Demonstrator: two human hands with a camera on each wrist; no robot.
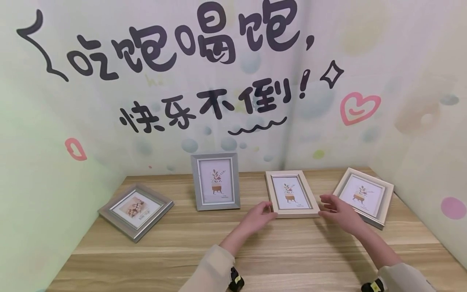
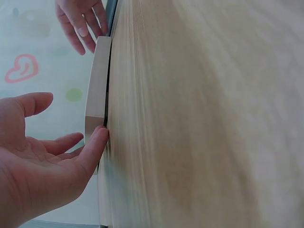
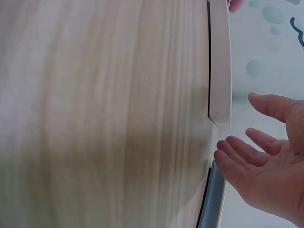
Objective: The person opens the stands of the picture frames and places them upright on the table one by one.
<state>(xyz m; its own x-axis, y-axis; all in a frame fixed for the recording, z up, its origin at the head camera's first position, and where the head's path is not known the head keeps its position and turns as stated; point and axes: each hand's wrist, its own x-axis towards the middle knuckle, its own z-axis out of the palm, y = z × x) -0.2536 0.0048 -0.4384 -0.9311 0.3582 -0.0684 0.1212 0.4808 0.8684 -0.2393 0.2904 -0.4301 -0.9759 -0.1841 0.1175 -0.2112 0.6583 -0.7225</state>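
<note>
Cream picture frame (image 1: 292,194), long axis running forward, lies between left hand (image 1: 257,219) and right hand (image 1: 342,215), loosely extended at near corners.

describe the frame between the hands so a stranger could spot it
On the table, go to the third frame from the left. It's cream, unlike the grey frame to its left, and straighter than the angled frame at far right.

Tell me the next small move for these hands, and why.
Probably close the left hand and right hand gently on the cream frame: it lies flat on the table between them, and both are at its near corners, but neither grips it yet.
</note>
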